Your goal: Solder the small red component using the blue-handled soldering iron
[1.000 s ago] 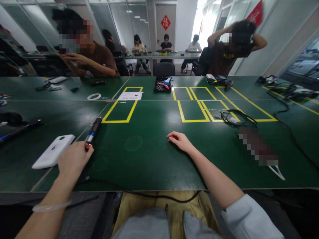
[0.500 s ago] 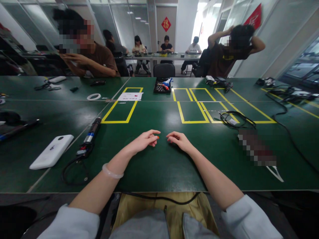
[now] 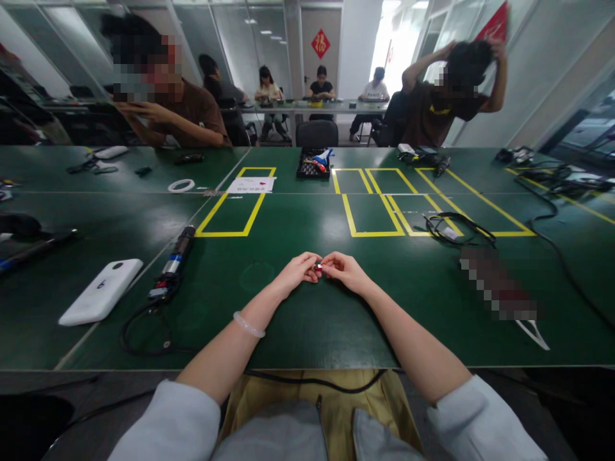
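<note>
My left hand (image 3: pixel 302 272), with a pale bangle on its wrist, is closed in a pinch. At its fingertips is a small red-and-white piece (image 3: pixel 318 267), too small for me to tell its kind. My right hand (image 3: pixel 346 271) meets it from the other side, with thumb and forefinger pinched on the same piece. Both hands are over the green table (image 3: pixel 307 333), near its front edge. The fingers partly hide the piece.
Left are a white phone-shaped object (image 3: pixel 100 291) and a black-and-silver cylindrical device (image 3: pixel 172 266) with a cable. Right lie a coiled black cable (image 3: pixel 459 229) and a blurred dark flat item (image 3: pixel 497 285). A black tray (image 3: pixel 313 168) holds small parts. People sit across the table.
My left hand has moved right, bringing its small piece to the fingers of my right hand. The right hand stays almost in place, now touching the piece. The hands were apart before.
</note>
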### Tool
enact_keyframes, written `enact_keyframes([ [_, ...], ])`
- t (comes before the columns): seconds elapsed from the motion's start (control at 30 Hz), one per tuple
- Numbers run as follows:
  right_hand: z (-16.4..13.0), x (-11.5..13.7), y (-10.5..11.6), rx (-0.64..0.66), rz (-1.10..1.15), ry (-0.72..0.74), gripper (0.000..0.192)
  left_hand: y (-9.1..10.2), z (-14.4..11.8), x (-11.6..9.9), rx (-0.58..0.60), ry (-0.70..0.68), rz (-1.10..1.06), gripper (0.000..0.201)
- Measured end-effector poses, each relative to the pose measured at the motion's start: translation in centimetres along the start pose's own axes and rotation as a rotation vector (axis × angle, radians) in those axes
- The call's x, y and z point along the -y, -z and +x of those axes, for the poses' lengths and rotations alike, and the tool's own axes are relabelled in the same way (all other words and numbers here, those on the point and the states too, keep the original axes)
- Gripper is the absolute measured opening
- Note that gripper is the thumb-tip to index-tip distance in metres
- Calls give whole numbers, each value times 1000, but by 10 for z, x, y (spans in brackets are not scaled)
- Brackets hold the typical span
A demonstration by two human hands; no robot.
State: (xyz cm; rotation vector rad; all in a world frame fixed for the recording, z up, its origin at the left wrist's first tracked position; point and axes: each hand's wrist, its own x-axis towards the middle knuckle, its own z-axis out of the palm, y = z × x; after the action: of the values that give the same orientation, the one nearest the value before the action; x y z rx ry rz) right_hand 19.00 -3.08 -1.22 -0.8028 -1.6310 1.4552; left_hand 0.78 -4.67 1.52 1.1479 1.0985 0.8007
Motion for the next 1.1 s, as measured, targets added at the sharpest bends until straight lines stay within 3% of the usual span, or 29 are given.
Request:
enact_keyframes([
  [0.13,1,-2,1,-69,-9,10,30,0,1,4,-20,25,23,38],
  [0.67,0,-2,2,-47,-133,42,26,0,-2,10,-30,-153,130,35],
  [0.93,-1,2,2,-73,-308,48,20,-1,-8,3,-79,-394,508,19],
  [1.1,-2,3,3,-61,-323,31,19,13,-25,-17,-85,-418,735,32],
])
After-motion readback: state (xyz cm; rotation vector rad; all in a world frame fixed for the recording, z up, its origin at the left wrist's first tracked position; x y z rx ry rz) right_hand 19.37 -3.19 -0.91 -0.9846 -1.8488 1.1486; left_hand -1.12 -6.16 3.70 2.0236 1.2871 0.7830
